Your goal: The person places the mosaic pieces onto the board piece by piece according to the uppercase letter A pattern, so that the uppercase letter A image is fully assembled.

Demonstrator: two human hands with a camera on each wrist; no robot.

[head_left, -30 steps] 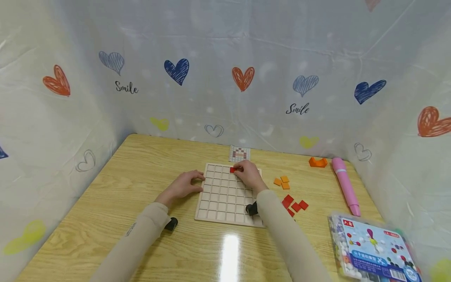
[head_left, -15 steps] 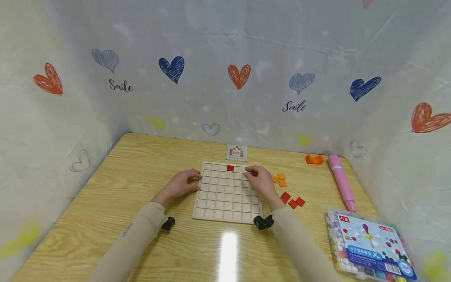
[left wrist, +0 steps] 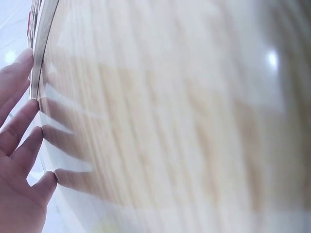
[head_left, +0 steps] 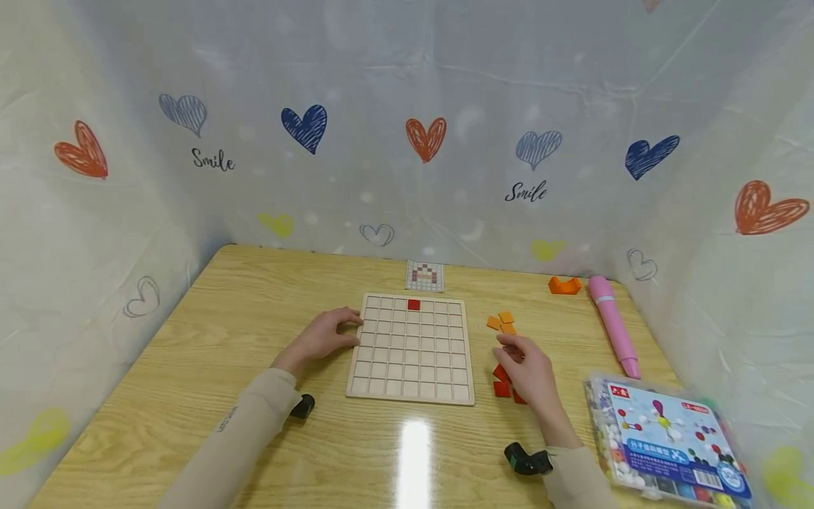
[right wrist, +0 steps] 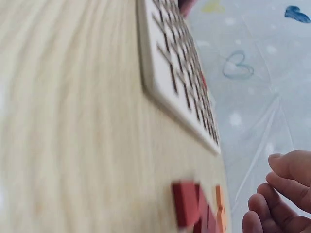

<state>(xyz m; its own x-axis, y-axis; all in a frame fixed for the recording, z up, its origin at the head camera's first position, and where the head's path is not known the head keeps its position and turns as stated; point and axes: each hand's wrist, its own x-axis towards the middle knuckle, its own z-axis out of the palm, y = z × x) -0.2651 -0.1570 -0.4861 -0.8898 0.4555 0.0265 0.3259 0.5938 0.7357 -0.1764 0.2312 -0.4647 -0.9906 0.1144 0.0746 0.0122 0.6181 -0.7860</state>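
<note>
A square wooden grid board (head_left: 403, 348) lies flat on the table, a single red tile (head_left: 414, 305) seated in its far row. Along the left edge of that board, my left hand (head_left: 324, 334) rests with relaxed fingers; the left wrist view has its fingertips at the board's side (left wrist: 43, 43). My right hand (head_left: 533, 371) hovers over loose red tiles (head_left: 502, 389) to the right of the board, partly covering them. In the right wrist view its fingers (right wrist: 291, 167) are loosely bent with nothing between them, beyond the red tiles (right wrist: 185, 204).
Several orange tiles (head_left: 505, 317) lie just beyond the red ones. A small card with a grid pattern (head_left: 425, 276) sits behind the board. Farther right are an orange curved piece (head_left: 564, 285), a pink stick-shaped object (head_left: 614, 326) and a clear box of coloured beads (head_left: 668, 442).
The right hand let go of the red tile in the board's far row, then moved right and nearer, over the loose red tiles. The left hand stayed at the board's edge.
</note>
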